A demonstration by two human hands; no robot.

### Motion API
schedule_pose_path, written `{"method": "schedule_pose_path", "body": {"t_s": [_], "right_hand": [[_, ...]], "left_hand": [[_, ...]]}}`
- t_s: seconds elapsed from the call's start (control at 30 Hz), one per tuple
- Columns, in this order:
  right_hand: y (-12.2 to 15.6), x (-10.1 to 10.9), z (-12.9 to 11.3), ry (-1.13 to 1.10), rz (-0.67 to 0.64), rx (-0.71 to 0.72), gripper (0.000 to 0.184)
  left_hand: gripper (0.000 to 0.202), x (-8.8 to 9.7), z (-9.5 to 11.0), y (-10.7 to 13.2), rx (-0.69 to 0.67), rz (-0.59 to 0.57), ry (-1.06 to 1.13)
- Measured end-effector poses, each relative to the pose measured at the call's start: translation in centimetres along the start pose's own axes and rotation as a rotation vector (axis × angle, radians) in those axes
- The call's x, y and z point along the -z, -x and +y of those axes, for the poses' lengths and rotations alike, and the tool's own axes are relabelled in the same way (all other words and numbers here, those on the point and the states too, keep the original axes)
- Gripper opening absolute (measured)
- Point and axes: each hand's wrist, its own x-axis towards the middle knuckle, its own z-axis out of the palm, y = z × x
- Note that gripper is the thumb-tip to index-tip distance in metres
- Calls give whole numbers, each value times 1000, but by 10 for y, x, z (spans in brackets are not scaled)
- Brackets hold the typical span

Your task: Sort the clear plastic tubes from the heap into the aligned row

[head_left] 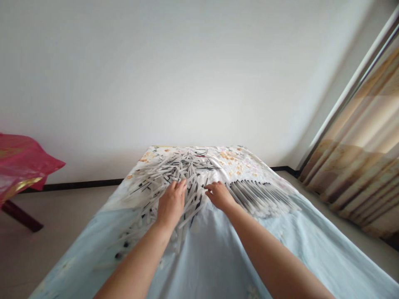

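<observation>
A loose, tangled pile of slim pen-like sticks [187,166] in pale sleeves, some with dark ends, lies across the middle and left of the cloth. My left hand [172,202] rests over the near part of this pile, its fingers stretched forward among the sticks; nothing shows in its grasp. Just right of the pile is my right hand [220,196], finger and thumb apart, close to a small dark stick end. To its right, a neat row of similar sticks [260,197] lies side by side, dark ends pointing away from me.
A cloth [215,257], pale blue nearby and flowered farther off, covers the raised surface. Behind stands a white wall [199,83]. A patterned curtain [358,166] hangs at right. At left, red sheer fabric [25,162] hangs above a dark red leg [21,215].
</observation>
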Motion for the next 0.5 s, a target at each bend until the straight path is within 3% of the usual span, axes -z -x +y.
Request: {"method": "schedule_pose_path", "body": {"t_s": [0.17, 0.5], "right_hand": [[-7, -10, -13, -130, 6, 87, 27], [4, -32, -34, -285, 0, 382, 27]], "left_hand": [[42, -8, -17, 0, -17, 50, -19], [33, -9, -28, 3, 16, 54, 6]]}}
